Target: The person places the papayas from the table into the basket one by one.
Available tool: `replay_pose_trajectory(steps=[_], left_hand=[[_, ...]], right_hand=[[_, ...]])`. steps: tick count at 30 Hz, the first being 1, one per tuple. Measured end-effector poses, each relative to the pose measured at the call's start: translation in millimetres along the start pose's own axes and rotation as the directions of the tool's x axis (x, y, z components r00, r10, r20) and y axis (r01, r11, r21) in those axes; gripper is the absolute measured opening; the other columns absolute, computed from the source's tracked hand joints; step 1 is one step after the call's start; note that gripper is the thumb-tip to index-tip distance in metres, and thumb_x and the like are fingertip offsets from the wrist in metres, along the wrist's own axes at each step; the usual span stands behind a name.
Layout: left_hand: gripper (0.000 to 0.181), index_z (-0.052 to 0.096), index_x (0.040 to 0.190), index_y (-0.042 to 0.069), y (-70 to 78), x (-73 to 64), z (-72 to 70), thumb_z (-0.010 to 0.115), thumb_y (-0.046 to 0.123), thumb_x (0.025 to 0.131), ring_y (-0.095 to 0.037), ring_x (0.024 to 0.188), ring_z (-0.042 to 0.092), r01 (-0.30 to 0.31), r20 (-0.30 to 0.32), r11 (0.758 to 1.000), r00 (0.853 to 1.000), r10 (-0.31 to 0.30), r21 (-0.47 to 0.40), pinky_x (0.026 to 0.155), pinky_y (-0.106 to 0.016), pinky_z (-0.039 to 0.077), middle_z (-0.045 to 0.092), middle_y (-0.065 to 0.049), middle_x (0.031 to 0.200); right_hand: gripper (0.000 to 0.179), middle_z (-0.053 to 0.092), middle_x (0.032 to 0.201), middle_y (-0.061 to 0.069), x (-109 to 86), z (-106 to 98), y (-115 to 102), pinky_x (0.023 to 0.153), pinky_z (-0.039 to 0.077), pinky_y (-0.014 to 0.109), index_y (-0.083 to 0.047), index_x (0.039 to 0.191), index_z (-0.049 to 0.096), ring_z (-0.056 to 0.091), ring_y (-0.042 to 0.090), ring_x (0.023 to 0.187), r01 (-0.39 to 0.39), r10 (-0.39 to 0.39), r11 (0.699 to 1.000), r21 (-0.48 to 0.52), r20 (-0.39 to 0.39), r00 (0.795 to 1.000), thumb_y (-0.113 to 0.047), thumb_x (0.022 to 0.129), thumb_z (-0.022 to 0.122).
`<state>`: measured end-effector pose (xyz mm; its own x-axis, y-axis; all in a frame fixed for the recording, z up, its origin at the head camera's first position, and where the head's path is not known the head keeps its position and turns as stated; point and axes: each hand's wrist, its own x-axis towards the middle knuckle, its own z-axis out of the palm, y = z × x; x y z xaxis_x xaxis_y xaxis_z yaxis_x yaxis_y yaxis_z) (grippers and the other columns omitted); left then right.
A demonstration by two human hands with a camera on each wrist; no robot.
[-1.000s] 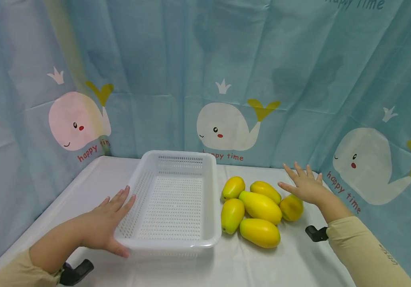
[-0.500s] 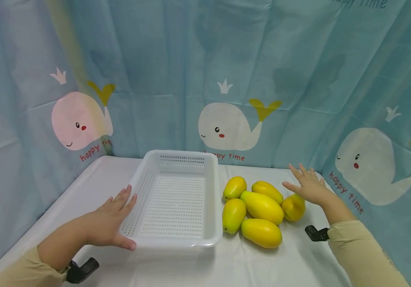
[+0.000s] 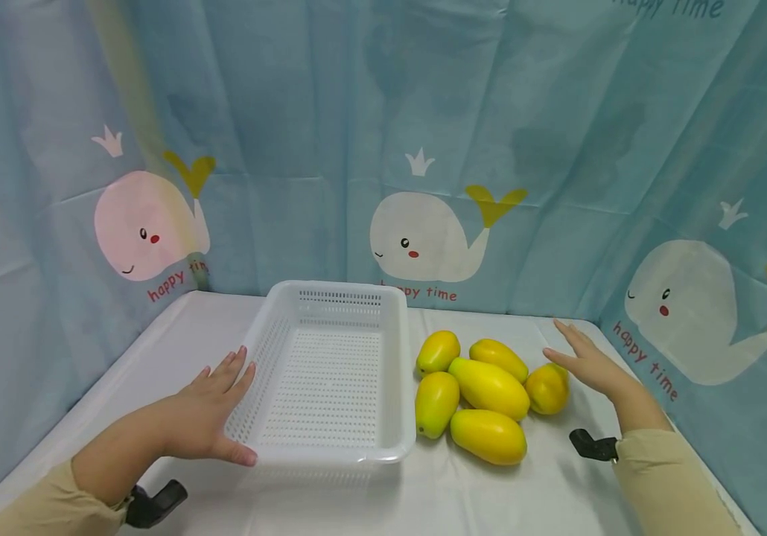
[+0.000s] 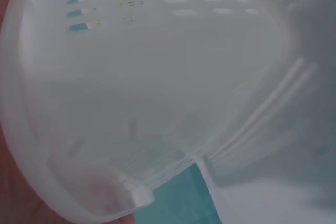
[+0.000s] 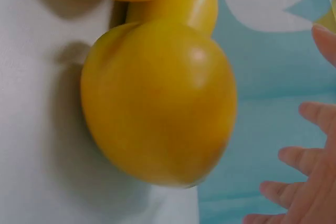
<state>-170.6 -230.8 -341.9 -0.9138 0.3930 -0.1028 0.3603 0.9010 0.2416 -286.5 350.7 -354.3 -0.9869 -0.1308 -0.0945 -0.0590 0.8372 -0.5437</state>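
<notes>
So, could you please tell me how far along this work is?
Done: nothing visible; the white basket holds no fruit. In hand: nothing held; the left grip is at the basket's left side, the right grip beside the rightmost fruit. Remaining: probably the loading, since all six yellow fruits lie outside the basket.

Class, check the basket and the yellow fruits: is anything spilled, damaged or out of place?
Nothing stands out. The white basket sits upright on the table, and the six yellow fruits lie grouped to its right, with no spill or damage that shows.
</notes>
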Motion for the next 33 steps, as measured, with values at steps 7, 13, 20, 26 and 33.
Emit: replay_pose_trajectory(steps=[7, 13, 20, 26, 33], left_hand=[[0.131, 0.018, 0.143, -0.006, -0.7, -0.7, 0.6, 0.064, 0.075, 0.051, -0.043, 0.136, 0.002, 0.007, -0.006, 1.000, 1.000, -0.007, 0.008, 0.104, -0.063, 0.007, 0.002, -0.025, 0.150], [0.130, 0.018, 0.142, -0.006, -0.3, -1.1, 0.2, 0.065, 0.075, 0.052, -0.044, 0.136, 0.003, 0.003, -0.012, 1.000, 1.000, -0.003, 0.001, 0.103, -0.063, 0.008, 0.002, -0.026, 0.150], [0.131, 0.018, 0.143, -0.005, 0.5, -0.7, 0.4, 0.065, 0.075, 0.051, -0.043, 0.136, 0.003, 0.009, -0.008, 1.000, 1.000, -0.009, -0.007, 0.103, -0.063, 0.008, 0.001, -0.025, 0.150], [0.131, 0.017, 0.143, -0.004, -0.4, 0.2, 1.7, 0.063, 0.077, 0.051, -0.042, 0.136, 0.002, 0.010, -0.006, 1.000, 1.000, -0.010, 0.000, 0.104, -0.062, 0.009, 0.000, -0.024, 0.150], [0.131, 0.017, 0.143, -0.003, -2.3, 0.7, 2.9, 0.062, 0.078, 0.051, -0.042, 0.137, 0.002, 0.013, -0.014, 1.000, 1.000, -0.013, 0.006, 0.104, -0.062, 0.010, 0.000, -0.024, 0.151]], right_hand=[[0.087, -0.009, 0.150, 0.024, 0.3, 10.2, 15.8, 0.092, 0.012, 0.074, -0.022, 0.147, -0.006, 0.000, 0.053, 0.131, -0.060, 0.061, 0.986, 0.158, 0.000, 0.998, -0.062, 0.087, 0.041], [0.085, -0.002, 0.150, 0.023, -0.7, 21.5, 22.8, 0.095, 0.014, 0.071, -0.018, 0.148, 0.001, 0.006, 0.051, 0.131, -0.095, 0.091, 0.971, 0.221, 0.025, 0.996, -0.064, 0.087, 0.038], [0.080, 0.017, 0.147, 0.025, 1.2, 30.4, 29.3, 0.096, 0.014, 0.070, -0.007, 0.144, 0.024, 0.011, 0.049, 0.132, -0.087, 0.083, 0.977, 0.193, 0.030, 0.996, -0.062, 0.089, 0.037], [0.067, 0.033, 0.140, 0.026, -1.4, 34.3, 34.5, 0.093, 0.025, 0.068, -0.004, 0.137, 0.038, 0.026, 0.049, 0.125, -0.061, 0.058, 0.990, 0.124, 0.026, 0.998, -0.054, 0.092, 0.040], [0.064, 0.036, 0.138, 0.026, -13.3, 29.8, 39.1, 0.090, 0.034, 0.063, -0.004, 0.135, 0.041, 0.032, 0.046, 0.121, -0.026, 0.021, 0.994, 0.106, 0.047, 0.999, -0.051, 0.092, 0.043]])
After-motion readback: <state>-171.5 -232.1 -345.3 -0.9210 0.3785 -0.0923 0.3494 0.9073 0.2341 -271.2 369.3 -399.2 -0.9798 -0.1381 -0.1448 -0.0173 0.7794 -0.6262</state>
